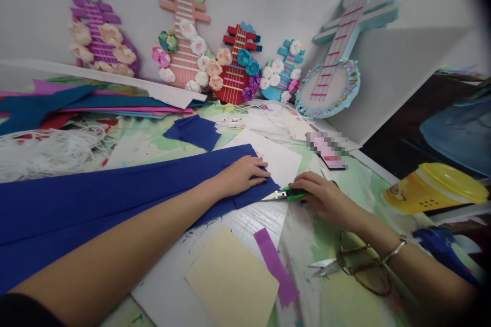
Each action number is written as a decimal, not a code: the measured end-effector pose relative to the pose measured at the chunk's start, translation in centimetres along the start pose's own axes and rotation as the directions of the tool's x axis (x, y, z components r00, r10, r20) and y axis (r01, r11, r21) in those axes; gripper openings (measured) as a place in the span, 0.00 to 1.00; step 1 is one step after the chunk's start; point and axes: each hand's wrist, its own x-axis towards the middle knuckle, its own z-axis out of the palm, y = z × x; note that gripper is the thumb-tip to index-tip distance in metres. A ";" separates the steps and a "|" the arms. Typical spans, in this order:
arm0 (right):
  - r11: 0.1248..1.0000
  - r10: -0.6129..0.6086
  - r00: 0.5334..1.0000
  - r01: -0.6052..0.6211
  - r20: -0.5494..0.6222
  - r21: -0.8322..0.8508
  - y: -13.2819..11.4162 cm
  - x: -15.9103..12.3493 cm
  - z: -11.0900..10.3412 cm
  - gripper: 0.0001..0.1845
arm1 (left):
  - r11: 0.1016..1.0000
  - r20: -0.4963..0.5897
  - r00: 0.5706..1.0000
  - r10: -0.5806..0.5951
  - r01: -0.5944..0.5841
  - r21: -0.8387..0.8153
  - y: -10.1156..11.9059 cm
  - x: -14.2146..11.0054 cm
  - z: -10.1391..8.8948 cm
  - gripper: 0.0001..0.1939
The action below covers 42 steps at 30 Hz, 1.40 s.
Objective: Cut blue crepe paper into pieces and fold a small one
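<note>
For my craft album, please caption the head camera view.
Left hand resting on blue sheet, right hand holding green cutter at its edge, decorated instrument models behind.

No text, brand or number can be read. Just on the near side of the green cutter (pixel 293 193), a white sheet (pixel 272 219) carries rows of fine grey lines (pixel 259 222) like print, too small to make out. Well to the right of the cutter, a yellow tub (pixel 433 189) bears a small round picture (pixel 397 192) and a cluster of dark marks (pixel 427 203), neither giving legible words. Beyond the cutter, a pink flat item (pixel 324 149) is partly pixelated.
</note>
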 end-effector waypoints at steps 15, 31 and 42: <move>0.998 0.064 0.998 -0.064 -0.003 0.013 -0.7 0.5 -0.2 0.26 | 0.980 -0.121 0.974 -0.193 0.186 -0.065 0.1 -0.3 -0.5 0.12; 0.996 0.081 0.997 -0.080 -0.018 0.034 -1.3 1.2 -0.3 0.25 | 0.885 -0.170 0.870 -0.463 0.444 -0.138 -1.3 -0.5 -2.0 0.08; 0.996 0.079 0.997 -0.079 0.004 0.038 -0.6 1.8 -0.4 0.27 | 0.945 -0.312 0.903 -0.295 0.229 -0.232 -0.7 -0.6 -1.9 0.09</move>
